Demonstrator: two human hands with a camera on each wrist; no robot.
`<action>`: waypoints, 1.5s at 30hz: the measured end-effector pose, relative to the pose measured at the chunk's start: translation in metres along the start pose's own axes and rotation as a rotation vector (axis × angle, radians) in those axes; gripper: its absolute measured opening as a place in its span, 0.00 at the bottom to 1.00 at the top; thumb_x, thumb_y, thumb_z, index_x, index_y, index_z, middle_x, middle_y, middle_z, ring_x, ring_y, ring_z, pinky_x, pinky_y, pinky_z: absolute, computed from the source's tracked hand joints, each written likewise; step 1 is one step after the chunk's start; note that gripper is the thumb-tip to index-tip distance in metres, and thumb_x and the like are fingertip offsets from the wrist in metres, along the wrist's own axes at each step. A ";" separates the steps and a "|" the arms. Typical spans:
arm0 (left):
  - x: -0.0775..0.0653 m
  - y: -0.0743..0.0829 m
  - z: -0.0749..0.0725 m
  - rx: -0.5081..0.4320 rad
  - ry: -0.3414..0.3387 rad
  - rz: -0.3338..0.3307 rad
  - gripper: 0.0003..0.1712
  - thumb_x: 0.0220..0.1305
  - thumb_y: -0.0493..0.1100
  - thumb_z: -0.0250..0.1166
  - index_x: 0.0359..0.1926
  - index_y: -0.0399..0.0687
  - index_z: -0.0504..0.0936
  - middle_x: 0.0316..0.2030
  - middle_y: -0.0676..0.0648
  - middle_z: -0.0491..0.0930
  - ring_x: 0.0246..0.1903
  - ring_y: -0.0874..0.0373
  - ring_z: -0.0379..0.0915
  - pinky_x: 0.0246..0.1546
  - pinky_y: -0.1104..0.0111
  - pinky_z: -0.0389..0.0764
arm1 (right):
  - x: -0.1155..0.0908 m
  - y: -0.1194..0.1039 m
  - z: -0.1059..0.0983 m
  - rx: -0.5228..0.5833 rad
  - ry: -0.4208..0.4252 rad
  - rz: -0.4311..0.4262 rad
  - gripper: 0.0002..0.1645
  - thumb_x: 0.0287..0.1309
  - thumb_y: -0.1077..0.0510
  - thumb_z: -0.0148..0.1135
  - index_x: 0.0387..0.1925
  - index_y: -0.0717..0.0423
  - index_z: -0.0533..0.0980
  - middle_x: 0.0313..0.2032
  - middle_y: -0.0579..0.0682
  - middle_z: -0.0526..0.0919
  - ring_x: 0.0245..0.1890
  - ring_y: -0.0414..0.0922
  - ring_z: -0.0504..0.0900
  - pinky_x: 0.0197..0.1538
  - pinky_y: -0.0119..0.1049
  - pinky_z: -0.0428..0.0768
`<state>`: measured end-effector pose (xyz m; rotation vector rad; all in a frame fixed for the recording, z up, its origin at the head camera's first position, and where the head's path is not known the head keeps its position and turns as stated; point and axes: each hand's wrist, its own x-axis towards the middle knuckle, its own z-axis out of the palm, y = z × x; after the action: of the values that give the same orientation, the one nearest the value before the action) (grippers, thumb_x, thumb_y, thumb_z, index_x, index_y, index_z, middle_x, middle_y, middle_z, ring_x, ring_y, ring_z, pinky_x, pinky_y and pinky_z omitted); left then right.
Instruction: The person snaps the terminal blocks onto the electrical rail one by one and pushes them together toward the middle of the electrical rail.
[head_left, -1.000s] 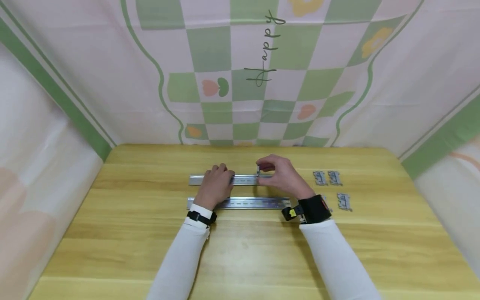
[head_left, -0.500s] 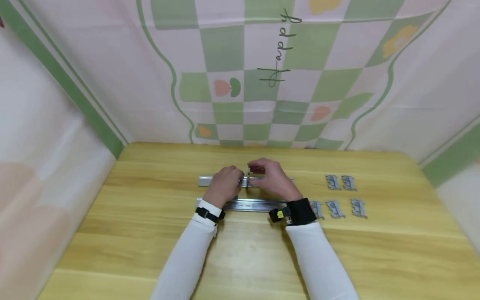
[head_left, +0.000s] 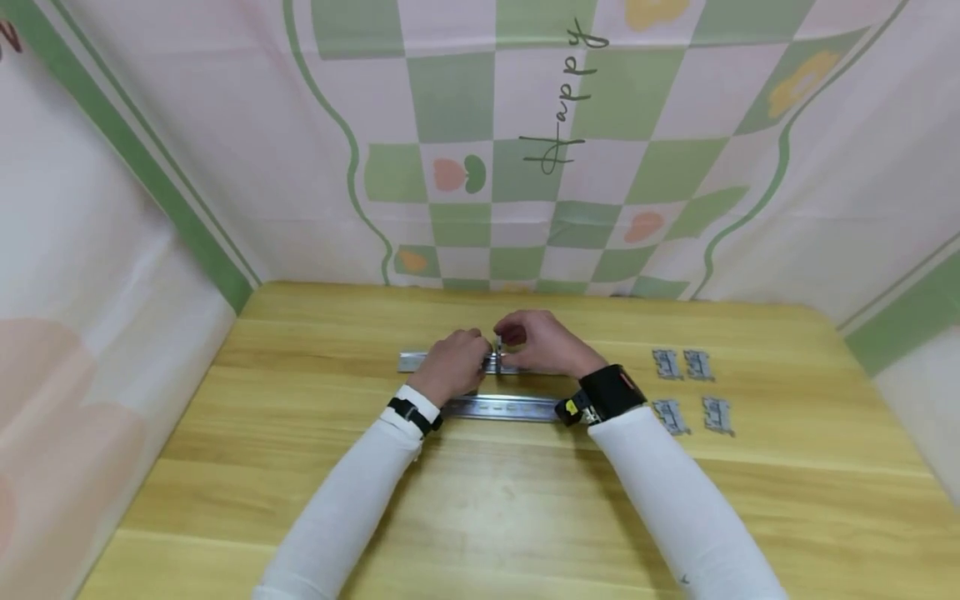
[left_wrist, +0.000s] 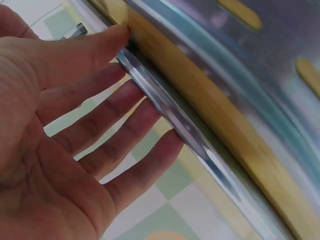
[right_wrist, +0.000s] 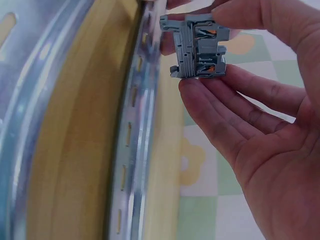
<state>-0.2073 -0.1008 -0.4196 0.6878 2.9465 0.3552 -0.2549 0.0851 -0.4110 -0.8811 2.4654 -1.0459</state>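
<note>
Take the far rail, a long slotted strip of silver metal (head_left: 412,362), as your landmark. Your left hand (head_left: 450,367) grips it from above, thumb on its near edge and fingertips along its far edge. Your right hand (head_left: 546,343) pinches a small grey plastic block with orange inside (right_wrist: 200,47) between thumb and fingers, and that block stands upright over the rail, just right of your left hand. Whether it sits fully on the rail's edges, I cannot tell.

To work well here, brace the rail flat before you press — it looks light enough to slide. Square the block across the rail, engage one edge first, then push evenly; your left fingers are close, so mind the pinch.

A second slotted silver rail (head_left: 502,408) lies nearer you than the landmark, roughly parallel — apart, not touching. Four loose grey blocks (head_left: 698,365) lie off its right side.
</note>
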 end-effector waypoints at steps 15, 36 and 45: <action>0.002 -0.004 0.002 -0.060 0.013 -0.008 0.04 0.61 0.35 0.72 0.35 0.43 0.85 0.37 0.46 0.79 0.40 0.51 0.77 0.37 0.62 0.83 | -0.001 0.006 0.004 0.022 -0.017 0.035 0.30 0.54 0.63 0.74 0.58 0.69 0.75 0.50 0.59 0.83 0.51 0.53 0.83 0.54 0.44 0.82; 0.003 -0.008 0.004 -0.102 0.025 -0.019 0.04 0.61 0.37 0.73 0.37 0.42 0.87 0.38 0.46 0.81 0.41 0.51 0.78 0.43 0.61 0.82 | 0.006 -0.002 0.003 -0.043 -0.030 0.033 0.29 0.52 0.61 0.78 0.54 0.68 0.77 0.45 0.56 0.85 0.47 0.50 0.85 0.53 0.43 0.82; 0.003 -0.008 0.006 -0.124 0.039 -0.043 0.05 0.63 0.38 0.71 0.34 0.42 0.84 0.37 0.47 0.81 0.37 0.53 0.78 0.39 0.63 0.82 | 0.006 0.000 0.009 -0.060 -0.002 0.056 0.29 0.52 0.60 0.79 0.54 0.66 0.78 0.45 0.55 0.85 0.47 0.49 0.84 0.52 0.43 0.82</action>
<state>-0.2124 -0.1052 -0.4270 0.6083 2.9401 0.5475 -0.2554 0.0762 -0.4169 -0.8251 2.5167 -0.9557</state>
